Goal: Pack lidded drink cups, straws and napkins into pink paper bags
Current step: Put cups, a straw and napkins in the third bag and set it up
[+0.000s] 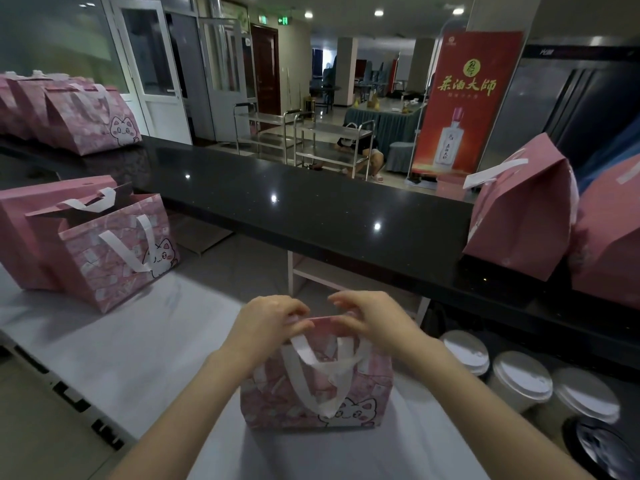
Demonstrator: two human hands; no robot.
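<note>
The pink cat-print paper bag (313, 403) is pinched at its top edge by the left hand (272, 320) and the right hand (372, 318). Probably it is held so for closing.

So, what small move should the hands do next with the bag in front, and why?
Probably fold the rim of the bag down. The left hand and right hand both pinch it, it looks pressed flat, and the bags on the counter at right have folded tops.
</note>
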